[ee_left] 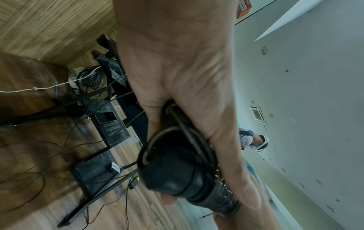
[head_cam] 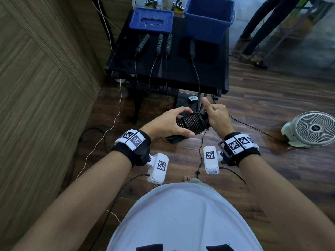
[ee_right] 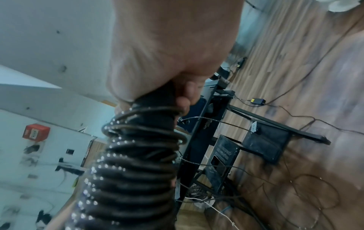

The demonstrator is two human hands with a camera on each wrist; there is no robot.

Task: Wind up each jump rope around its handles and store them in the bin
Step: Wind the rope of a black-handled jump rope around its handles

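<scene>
As both hands grip, wound rope point(head_cam: 193, 123), L hand point(head_cam: 167, 124), R hand point(head_cam: 216, 117)

blk rope coil point(head_cam: 193, 123), blue bin point(head_cam: 208, 20), blk table point(head_cam: 181, 69)

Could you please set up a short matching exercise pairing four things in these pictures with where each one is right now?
Things:
1. wound jump rope
2. blue bin
3. blue lid
4. white fan

Places:
A. on the floor, at the right
B. table's far left corner
C. held between both hands
D. table's far right corner

Pairs: 1-C, 2-D, 3-B, 4-A
</scene>
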